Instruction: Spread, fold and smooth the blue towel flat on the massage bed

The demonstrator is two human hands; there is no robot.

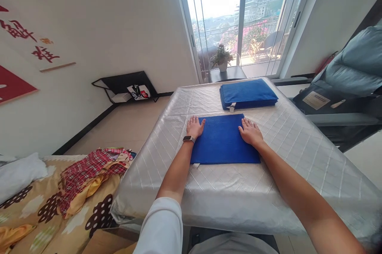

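A folded blue towel [223, 140] lies flat on a table covered with a silvery quilted cloth [298, 138]. My left hand [195, 126] rests open at the towel's far left corner, fingers stretched flat; a watch sits on that wrist. My right hand [250, 131] lies open on the towel's far right corner, fingers spread. Beyond them a stack of folded blue towels [247, 94] sits near the table's far edge.
A bed with a patterned yellow cover and a red plaid cloth [89, 168] lies to the left. A small table with a potted plant [223, 59] stands before glass doors. A grey padded chair [349, 79] is at the right. A black rack [125, 84] leans on the wall.
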